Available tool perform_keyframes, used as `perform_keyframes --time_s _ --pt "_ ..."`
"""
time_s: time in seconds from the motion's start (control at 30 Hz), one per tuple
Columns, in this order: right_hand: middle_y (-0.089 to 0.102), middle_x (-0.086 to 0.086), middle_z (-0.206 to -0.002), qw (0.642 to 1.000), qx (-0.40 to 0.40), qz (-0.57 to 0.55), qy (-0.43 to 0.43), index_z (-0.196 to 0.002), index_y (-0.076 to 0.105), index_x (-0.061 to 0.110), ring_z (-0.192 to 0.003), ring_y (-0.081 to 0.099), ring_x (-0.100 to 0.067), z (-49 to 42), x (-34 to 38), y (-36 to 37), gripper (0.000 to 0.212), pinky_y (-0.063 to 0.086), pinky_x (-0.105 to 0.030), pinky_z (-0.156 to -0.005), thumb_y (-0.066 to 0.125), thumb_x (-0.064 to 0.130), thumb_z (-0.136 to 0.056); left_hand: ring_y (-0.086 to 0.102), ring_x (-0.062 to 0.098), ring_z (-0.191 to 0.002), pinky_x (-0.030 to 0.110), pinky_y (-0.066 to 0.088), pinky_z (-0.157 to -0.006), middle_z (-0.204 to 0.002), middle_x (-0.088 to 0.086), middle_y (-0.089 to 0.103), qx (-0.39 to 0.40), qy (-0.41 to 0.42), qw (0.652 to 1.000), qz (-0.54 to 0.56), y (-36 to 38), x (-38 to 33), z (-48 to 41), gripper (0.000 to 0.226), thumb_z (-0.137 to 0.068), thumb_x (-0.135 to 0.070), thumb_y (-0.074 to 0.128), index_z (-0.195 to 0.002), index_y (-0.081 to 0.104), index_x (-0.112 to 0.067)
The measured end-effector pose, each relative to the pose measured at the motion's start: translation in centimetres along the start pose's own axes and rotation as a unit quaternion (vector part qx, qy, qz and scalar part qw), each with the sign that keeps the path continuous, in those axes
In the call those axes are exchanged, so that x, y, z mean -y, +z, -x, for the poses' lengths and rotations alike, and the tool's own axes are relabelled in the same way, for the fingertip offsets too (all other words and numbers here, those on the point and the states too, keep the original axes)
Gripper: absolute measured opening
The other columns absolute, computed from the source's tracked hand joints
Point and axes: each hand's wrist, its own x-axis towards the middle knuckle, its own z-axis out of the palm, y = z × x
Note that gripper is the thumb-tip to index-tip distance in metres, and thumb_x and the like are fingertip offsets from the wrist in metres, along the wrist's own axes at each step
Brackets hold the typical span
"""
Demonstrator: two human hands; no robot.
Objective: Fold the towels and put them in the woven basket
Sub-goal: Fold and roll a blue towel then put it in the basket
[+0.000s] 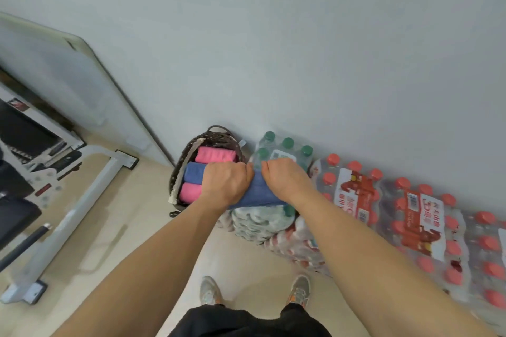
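Observation:
A dark woven basket stands on the floor against the wall. Inside it lie a rolled pink towel at the back, a rolled blue towel in the middle and another pink towel in front. Both hands hold a folded blue towel just right of the basket, over the bottle packs. My left hand grips its left end and my right hand grips its right end. The hands cover most of this towel.
Shrink-wrapped packs of green-capped bottles and red-capped bottles line the wall to the right. A white metal frame and dark equipment stand at left. My shoes are on the beige floor below.

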Motion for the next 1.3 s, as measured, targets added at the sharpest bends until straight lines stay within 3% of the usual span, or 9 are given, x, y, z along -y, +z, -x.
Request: perform_keyframes --time_s 0.1,0.23,0.37,0.53,0.7,0.87,0.93,1.17,1.3 --pt "0.067 -0.016 -0.102 0.999 -0.003 0.036 -0.029 -0.104 0.063 0.009 -0.093 0.064 -0.036 -2.8 5.6 1.1 0.033 0.048 -0.041 -0.071 0.032 0.019 -0.104 0.064 0.030 -0.073 0.032 0.036 -0.057 -0.077 0.006 0.067 0.026 -0.096 0.987 0.130 0.9 5.7 1.5 0.063 -0.098 -0.052 0.017 -0.080 0.065 -0.016" --pt "0.065 -0.017 -0.110 0.994 0.027 0.094 -0.059 -0.116 0.058 0.005 -0.099 0.063 -0.037 -6.0 9.7 2.6 0.031 0.045 -0.042 -0.069 0.032 0.014 -0.102 0.060 0.022 -0.070 0.036 0.046 -0.064 -0.071 0.001 0.064 0.131 -0.135 0.925 0.329 2.8 11.9 2.2 0.066 -0.087 -0.074 0.039 -0.074 0.061 -0.014" --pt "0.066 -0.016 -0.113 0.996 0.029 0.079 -0.007 -0.112 0.061 0.008 -0.102 0.064 -0.036 -8.6 10.6 4.6 0.040 0.045 -0.041 -0.075 0.026 0.027 -0.106 0.058 0.011 -0.075 0.025 0.040 -0.061 -0.080 -0.007 0.062 0.182 -0.125 0.859 0.462 4.9 14.6 1.6 0.033 -0.084 -0.056 0.066 -0.083 0.060 -0.023" --pt "0.067 -0.015 -0.115 0.996 0.047 0.062 0.043 -0.117 0.059 0.011 -0.103 0.065 -0.039 -12.4 11.8 8.2 0.036 0.047 -0.040 -0.078 0.028 0.025 -0.104 0.060 0.022 -0.087 0.035 0.045 -0.071 -0.091 0.002 0.067 0.189 -0.147 0.894 0.379 9.5 16.2 -0.2 0.037 -0.085 -0.053 0.064 -0.094 0.061 -0.017" --pt "0.066 -0.014 -0.111 0.991 0.088 0.044 0.088 -0.118 0.049 0.010 -0.097 0.066 -0.040 -15.2 12.0 13.3 0.024 0.041 -0.040 -0.066 0.036 0.015 -0.098 0.061 0.022 -0.096 0.034 0.047 -0.073 -0.100 -0.001 0.066 0.172 -0.159 0.930 0.284 13.7 17.1 -2.8 0.037 -0.083 -0.054 0.063 -0.110 0.061 -0.029" --pt "0.045 -0.012 -0.129 0.989 0.143 0.038 0.025 -0.124 0.055 0.006 -0.117 0.048 -0.032 -15.5 10.8 17.1 0.037 0.050 -0.045 -0.078 0.029 0.020 -0.101 0.061 0.023 -0.098 0.034 0.046 -0.072 -0.104 0.000 0.065 0.184 -0.143 0.939 0.251 17.1 17.2 -4.4 0.040 -0.081 -0.053 0.067 -0.109 0.061 -0.025" --pt "0.041 -0.013 -0.130 0.987 0.146 0.019 0.060 -0.128 0.050 0.007 -0.112 0.052 -0.033 -15.7 10.6 17.8 0.041 0.050 -0.045 -0.077 0.028 0.022 -0.097 0.061 0.023 -0.100 0.033 0.042 -0.070 -0.108 0.000 0.063 0.181 -0.121 0.952 0.214 17.9 16.9 -4.7 0.044 -0.083 -0.057 0.063 -0.113 0.059 -0.024" --pt "0.044 -0.013 -0.128 0.987 0.075 0.069 0.122 -0.124 0.047 0.014 -0.107 0.052 -0.035 -15.6 11.6 17.5 0.031 0.044 -0.043 -0.080 0.046 0.022 -0.094 0.054 0.027 -0.080 0.039 0.042 -0.064 -0.086 0.005 0.058 -0.031 -0.029 0.996 0.081 18.9 15.8 -3.1 0.028 -0.069 -0.033 0.075 -0.083 0.059 -0.015" --pt "0.056 -0.006 -0.118 0.995 0.009 0.083 0.049 -0.118 0.059 0.020 -0.103 0.055 -0.031 -14.6 11.3 17.4 0.032 0.045 -0.043 -0.078 0.060 0.023 -0.086 0.058 0.025 -0.092 0.036 0.046 -0.073 -0.104 0.003 0.063 -0.078 0.024 0.992 0.098 19.6 15.9 -0.7 0.017 -0.080 -0.019 0.067 -0.097 0.065 -0.017"
